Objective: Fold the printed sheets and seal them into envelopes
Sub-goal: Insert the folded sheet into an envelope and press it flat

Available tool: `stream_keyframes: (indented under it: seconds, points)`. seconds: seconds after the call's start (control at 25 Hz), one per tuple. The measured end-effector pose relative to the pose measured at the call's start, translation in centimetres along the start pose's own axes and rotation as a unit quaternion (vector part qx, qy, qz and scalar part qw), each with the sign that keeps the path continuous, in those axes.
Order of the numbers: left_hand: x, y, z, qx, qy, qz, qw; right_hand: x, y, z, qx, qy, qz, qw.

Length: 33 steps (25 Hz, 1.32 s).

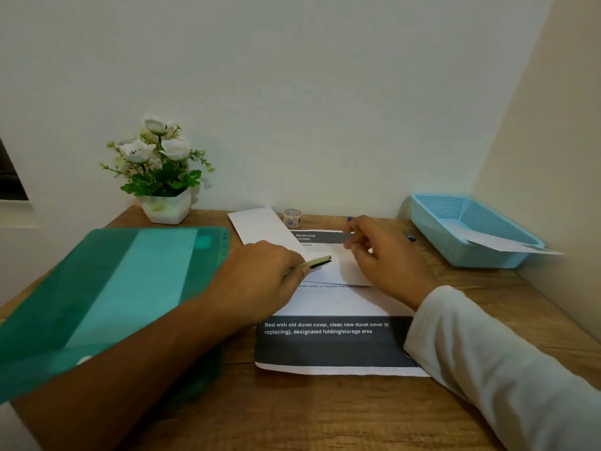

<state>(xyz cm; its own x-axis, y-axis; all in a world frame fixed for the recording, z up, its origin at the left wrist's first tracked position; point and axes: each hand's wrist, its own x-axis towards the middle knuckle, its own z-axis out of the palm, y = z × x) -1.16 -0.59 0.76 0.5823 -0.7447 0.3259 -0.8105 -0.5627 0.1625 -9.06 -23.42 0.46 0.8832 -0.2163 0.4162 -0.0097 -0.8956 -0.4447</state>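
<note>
A printed sheet [335,340] with dark bands lies flat on the wooden desk in front of me. On its upper half lies a white envelope [338,271]. My left hand [260,278] grips a slim green and black pen-like stick [318,262], whose tip is over the envelope. My right hand [383,255] rests on the envelope's right side with bent fingers, the fingertips at the sheet's top header. Another white envelope [260,227] lies behind, partly under the sheet. A small roll of patterned tape [292,217] stands by the wall.
A green translucent folder [113,288] covers the desk's left side, under my left forearm. A blue mesh basket [468,229] holding a white paper sits at the right by the side wall. A white pot of flowers [162,177] stands at the back left.
</note>
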Motion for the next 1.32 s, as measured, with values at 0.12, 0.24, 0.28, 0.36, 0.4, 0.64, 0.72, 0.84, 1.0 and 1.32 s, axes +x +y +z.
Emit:
stream_keyframes:
  seconds: [0.12,0.24,0.28,0.36,0.4,0.64,0.72,0.84,1.0,1.32]
  points:
    - [-0.1,-0.2,0.2,0.005,0.007,-0.004,1.000,0.7,0.2,-0.2,-0.091,-0.127,0.028,0.987]
    - [0.1,-0.2,0.3,-0.002,-0.003,-0.015,1.000,1.7,-0.6,0.6,-0.117,-0.173,0.020,0.978]
    - [0.1,-0.1,0.4,0.001,-0.005,-0.014,1.000,2.0,-0.9,0.8,-0.125,-0.178,0.014,0.976]
    - [0.2,-0.1,0.5,0.007,-0.006,-0.012,1.000,2.6,-1.3,0.7,-0.151,-0.185,0.001,0.971]
    - [0.2,-0.1,0.6,0.008,-0.006,-0.013,1.000,2.7,-1.5,0.6,-0.156,-0.188,-0.004,0.970]
    - [0.0,-0.1,0.8,0.026,0.011,-0.002,1.000,2.3,-2.4,-0.4,-0.123,-0.194,0.010,0.973]
    - [0.0,-0.1,0.9,0.025,0.012,-0.002,1.000,2.6,-2.1,-0.7,-0.083,-0.196,0.025,0.977]
    - [0.0,-0.1,0.9,0.014,0.004,0.001,1.000,2.8,-1.1,-2.0,-0.046,-0.196,0.045,0.979]
    - [0.0,-0.4,0.7,-0.015,0.003,0.002,1.000,2.3,0.8,-5.1,-0.080,-0.232,0.087,0.966]
    - [0.0,-0.6,1.0,-0.014,0.005,0.004,1.000,1.3,-0.4,-5.2,0.106,-0.336,0.120,0.928]
